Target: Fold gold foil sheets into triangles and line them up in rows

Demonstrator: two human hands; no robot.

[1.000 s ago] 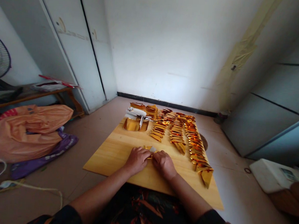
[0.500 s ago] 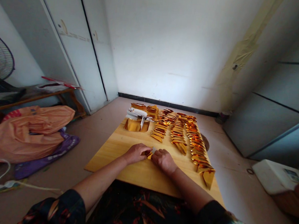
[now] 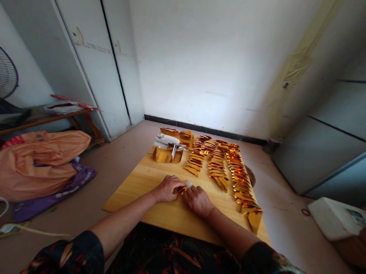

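Observation:
Between my two hands, low over the wooden board (image 3: 130, 191), is a small piece of gold foil paper (image 3: 182, 190) with a whitish part (image 3: 188, 183) at its far side. My left hand (image 3: 168, 189) is closed on its left edge, thumb and fingers pinched. From the right, my right hand (image 3: 197, 200) has its fingers curled onto the same piece, hiding much of it. Folded gold paper pieces (image 3: 239, 177) stand in several overlapping rows beyond and to the right of my hands. Flat gold sheets (image 3: 161, 154) lie at the far left of the board.
White paper strips (image 3: 168, 139) and stacked gold paper (image 3: 186, 138) sit at the board's far edge. Left on the floor are an orange bag (image 3: 36, 157) and a purple bag (image 3: 55, 191). A white box (image 3: 336, 218) stands right, and a grey cabinet (image 3: 327, 150) behind it.
My right hand has shifted slightly left and down, closer to my left hand. Both hands stay on the gold foil paper, and less of it shows now.

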